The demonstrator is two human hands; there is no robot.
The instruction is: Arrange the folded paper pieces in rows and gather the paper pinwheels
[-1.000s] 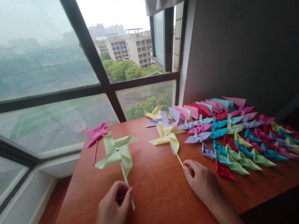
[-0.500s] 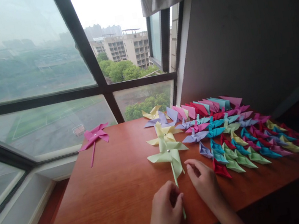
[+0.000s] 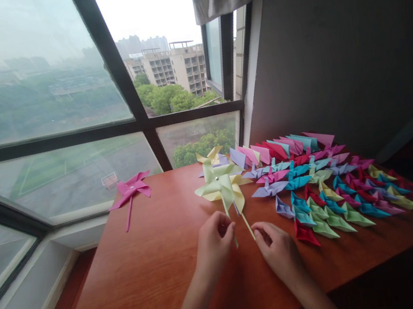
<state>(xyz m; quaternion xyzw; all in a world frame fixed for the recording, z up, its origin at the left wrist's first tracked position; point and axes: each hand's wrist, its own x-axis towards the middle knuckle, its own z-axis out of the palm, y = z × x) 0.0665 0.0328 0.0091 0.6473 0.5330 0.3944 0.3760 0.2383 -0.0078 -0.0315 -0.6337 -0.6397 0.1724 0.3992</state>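
A pale green paper pinwheel [image 3: 224, 180] is pinched by its stick in my left hand [image 3: 214, 241], its blades raised in front of other pinwheels. My right hand [image 3: 279, 248] has thumb and finger closed at the lower end of the stick of a pale yellow pinwheel [image 3: 239, 196]. The green blades partly cover that yellow pinwheel. Behind them are another yellow pinwheel [image 3: 210, 155] and a purple pinwheel [image 3: 223, 160], mostly hidden.
A magenta pinwheel [image 3: 131, 189] lies at the far left edge of the brown table [image 3: 141, 283]. Rows of folded paper boats [image 3: 336, 222], cranes [image 3: 272, 188] and other coloured paper pieces [image 3: 277, 149] cover the right side. A window [image 3: 80, 139] stands behind.
My left hand has moved up and away with the green pinwheel, which now overlaps the yellow one. The right hand has closed at the yellow pinwheel's stick, which now shows.
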